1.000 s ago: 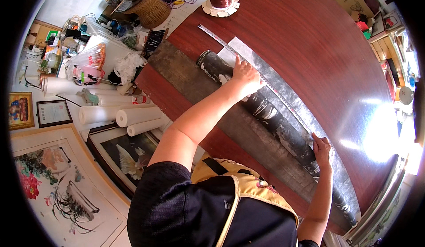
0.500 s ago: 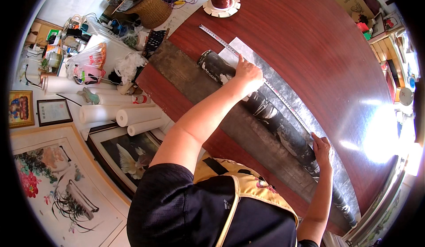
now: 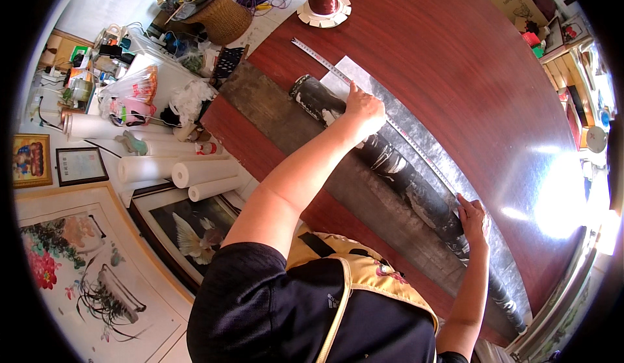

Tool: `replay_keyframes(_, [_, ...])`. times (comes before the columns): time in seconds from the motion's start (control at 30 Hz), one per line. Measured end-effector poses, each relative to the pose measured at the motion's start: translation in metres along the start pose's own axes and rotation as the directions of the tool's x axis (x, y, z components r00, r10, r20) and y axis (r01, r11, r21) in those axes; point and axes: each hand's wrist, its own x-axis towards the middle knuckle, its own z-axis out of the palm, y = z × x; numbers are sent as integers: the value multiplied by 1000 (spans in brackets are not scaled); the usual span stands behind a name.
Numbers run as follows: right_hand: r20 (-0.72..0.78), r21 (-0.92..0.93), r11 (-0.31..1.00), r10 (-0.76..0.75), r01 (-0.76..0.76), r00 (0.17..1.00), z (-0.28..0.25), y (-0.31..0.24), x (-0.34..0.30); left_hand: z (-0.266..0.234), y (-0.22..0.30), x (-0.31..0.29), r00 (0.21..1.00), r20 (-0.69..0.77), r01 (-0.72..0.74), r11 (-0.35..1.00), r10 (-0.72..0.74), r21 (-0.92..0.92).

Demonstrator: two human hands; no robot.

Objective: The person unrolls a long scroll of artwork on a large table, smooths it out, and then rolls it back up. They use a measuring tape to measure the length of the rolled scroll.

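Observation:
A steel tape measure blade point(image 3: 416, 147) runs slantwise over a grey sheet point(image 3: 394, 105), its free end lying beyond the sheet at the far left. My left hand point(image 3: 365, 111) is closed, one finger reaching forward onto the blade near the sheet's upper left edge. Lower right, my right hand point(image 3: 476, 223) is closed at the other end of the visible blade, fingertips on it; whether the tape's case is inside cannot be seen. Beside the blade, on my side, lies a long black cylinder point(image 3: 416, 193) with worn whitish patches, partly covered by my left hand and both arms.
The reddish-brown wooden table point(image 3: 448, 57) carries a spool of copper-coloured wire point(image 3: 324, 5) at its far edge. A dark grey strip point(image 3: 260, 103) lies nearer me. White paper rolls point(image 3: 205, 171), a framed painting point(image 3: 78, 265) and a cluttered side surface with plastic bags point(image 3: 133, 93) stand left.
Both hands stay in place on the tape measure. The whole view has shifted very slightly; otherwise nothing visibly moves.

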Motion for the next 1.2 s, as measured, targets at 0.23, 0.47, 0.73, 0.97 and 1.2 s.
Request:
replay_keyframes(0.23, [-2, -4, 1000, -1, 1, 1000, 4, 3, 0, -2, 1, 1, 1000, 12, -4, 1000, 4, 10])
replay_keyframes(0.47, [-13, 3, 1000, -20, 20, 1000, 6, 6, 0, -1, 0, 3, 1000, 21, 1, 1000, 0, -3])
replay_keyframes(0.73, [-10, 8, 1000, -19, 19, 1000, 4, 5, 0, 1, 1, 3, 1000, 13, 9, 1000, -9, -16])
replay_keyframes(0.97, [-9, 8, 1000, -21, 21, 1000, 4, 5, 0, 4, 0, 5, 1000, -6, -1, 1000, 1, -9])
replay_keyframes(1.2, [-10, 7, 999, -38, 38, 999, 3, 5, 0, 3, 1, 6, 1000, 5, -4, 1000, 4, -5])
